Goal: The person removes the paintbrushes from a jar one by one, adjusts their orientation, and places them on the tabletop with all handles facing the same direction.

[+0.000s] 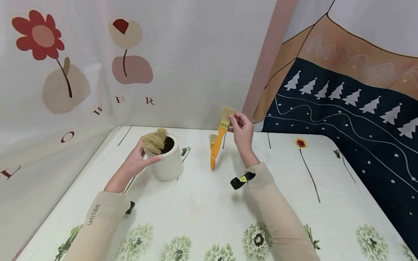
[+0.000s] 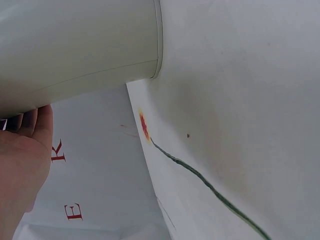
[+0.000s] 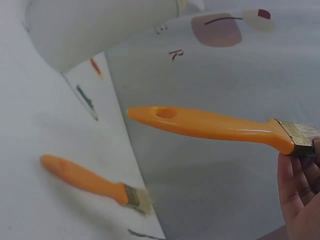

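Observation:
On the table's left part stands a white cylindrical pot point(image 1: 168, 168), dark inside, with several pale bristle heads point(image 1: 153, 142) poking up from its mouth. My left hand point(image 1: 135, 161) grips the pot near its rim, thumb in front; the left wrist view shows the fingers point(image 2: 44, 122) against its wall. With fingers and thumb, my right hand point(image 1: 243, 132) pinches a flat paintbrush point(image 3: 210, 124) at its bristle end, and its orange handle points down. A second orange paintbrush point(image 3: 85, 177) lies on the table behind it, partly hidden in the head view.
A white flower-print cloth covers the table point(image 1: 202, 203). Behind it hangs a pale curtain point(image 1: 196, 65) with printed flowers and letters. A dark cloth point(image 1: 326, 112) with printed white trees hangs at the right.

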{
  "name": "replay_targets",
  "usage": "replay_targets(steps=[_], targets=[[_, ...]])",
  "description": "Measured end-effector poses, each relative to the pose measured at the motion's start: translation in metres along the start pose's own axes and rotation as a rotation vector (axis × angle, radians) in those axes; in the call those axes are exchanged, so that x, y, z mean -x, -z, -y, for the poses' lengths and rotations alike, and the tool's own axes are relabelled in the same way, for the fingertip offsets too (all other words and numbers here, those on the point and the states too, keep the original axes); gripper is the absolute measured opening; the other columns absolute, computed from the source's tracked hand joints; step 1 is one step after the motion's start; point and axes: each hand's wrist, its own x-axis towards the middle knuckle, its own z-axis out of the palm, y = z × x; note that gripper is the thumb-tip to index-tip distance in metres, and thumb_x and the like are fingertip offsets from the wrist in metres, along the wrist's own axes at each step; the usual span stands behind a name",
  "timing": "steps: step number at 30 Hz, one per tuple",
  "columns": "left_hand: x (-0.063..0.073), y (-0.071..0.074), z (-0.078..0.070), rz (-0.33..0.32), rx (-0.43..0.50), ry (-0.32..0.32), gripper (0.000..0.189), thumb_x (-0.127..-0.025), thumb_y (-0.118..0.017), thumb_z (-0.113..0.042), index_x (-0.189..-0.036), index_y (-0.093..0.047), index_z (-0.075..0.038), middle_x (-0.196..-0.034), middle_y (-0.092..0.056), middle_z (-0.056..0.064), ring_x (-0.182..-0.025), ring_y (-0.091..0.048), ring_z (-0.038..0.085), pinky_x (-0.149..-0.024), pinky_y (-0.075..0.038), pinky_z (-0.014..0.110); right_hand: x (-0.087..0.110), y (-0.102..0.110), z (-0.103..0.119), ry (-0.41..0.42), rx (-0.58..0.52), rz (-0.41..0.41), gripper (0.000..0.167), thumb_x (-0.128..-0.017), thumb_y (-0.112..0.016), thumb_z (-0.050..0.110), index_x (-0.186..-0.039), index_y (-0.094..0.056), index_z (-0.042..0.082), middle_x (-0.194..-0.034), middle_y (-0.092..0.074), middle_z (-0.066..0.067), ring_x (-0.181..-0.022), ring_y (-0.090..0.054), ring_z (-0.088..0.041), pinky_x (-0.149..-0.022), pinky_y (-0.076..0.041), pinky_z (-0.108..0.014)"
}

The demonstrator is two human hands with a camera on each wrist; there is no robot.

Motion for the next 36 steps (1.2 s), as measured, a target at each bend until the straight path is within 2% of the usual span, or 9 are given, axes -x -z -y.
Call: replay_targets(steps=[8,17,24,28,32,36], targets=[[0.001,0.001,-0.001,0.002,-0.023,0.021,0.087,-0.09,-0.072,-0.022,-0.158,-0.018,-0.016,-0.16,-0.03,0.018,-0.151,-0.022,0.038,-0.121,-0.016,0.064,-0.002,0.004,-0.02,-0.069,0.062,0.003,0.032,-0.099,-0.062,0.025,-0.118,-0.065,0.0,-0.106,-0.068,-0.02,-0.08,-0.066,-0.008,-0.067,-0.058,-0.016],[0.001,0.0,0.0,-0.001,-0.028,0.019,0.087,-0.09,-0.072,-0.02,-0.158,-0.018,-0.015,-0.16,-0.029,0.019,-0.151,-0.021,0.039,-0.121,-0.016,0.064,-0.003,0.009,-0.039,-0.157,0.123,0.014,0.033,-0.1,-0.061,0.023,-0.123,-0.065,0.0,-0.109,-0.07,-0.021,-0.086,-0.07,-0.02,-0.066,-0.059,-0.018],[0.0,-0.001,-0.001,-0.014,-0.028,0.0,0.086,-0.09,-0.072,-0.018,-0.158,-0.02,-0.012,-0.16,-0.029,0.02,-0.15,-0.022,0.04,-0.121,-0.016,0.064,-0.002,0.009,-0.057,-0.265,0.149,0.016,0.037,-0.101,-0.059,0.025,-0.127,-0.063,0.0,-0.114,-0.069,-0.021,-0.092,-0.07,-0.026,-0.065,-0.058,-0.016],[-0.001,-0.001,0.0,-0.016,-0.029,-0.002,0.085,-0.09,-0.072,-0.018,-0.157,-0.02,-0.012,-0.161,-0.028,0.019,-0.151,-0.021,0.039,-0.122,-0.016,0.063,-0.002,0.009,-0.067,-0.325,0.138,0.011,0.037,-0.101,-0.059,0.026,-0.128,-0.063,0.001,-0.116,-0.069,-0.02,-0.093,-0.069,-0.024,-0.071,-0.061,-0.023],[-0.001,-0.001,0.001,-0.014,-0.021,0.01,0.086,-0.09,-0.072,-0.018,-0.157,-0.02,-0.012,-0.161,-0.028,0.02,-0.152,-0.019,0.04,-0.122,-0.014,0.063,-0.003,0.009,-0.078,-0.393,0.125,0.002,0.037,-0.101,-0.058,0.029,-0.128,-0.063,0.003,-0.116,-0.069,-0.017,-0.089,-0.066,-0.017,-0.08,-0.062,-0.033],[0.0,-0.001,0.001,-0.013,-0.018,0.014,0.086,-0.09,-0.072,-0.018,-0.157,-0.019,-0.013,-0.161,-0.029,0.019,-0.152,-0.02,0.039,-0.123,-0.014,0.063,-0.005,0.008,-0.088,-0.465,0.125,-0.002,0.037,-0.101,-0.058,0.03,-0.129,-0.063,0.005,-0.114,-0.068,-0.014,-0.078,-0.062,-0.008,-0.076,-0.06,-0.029]])
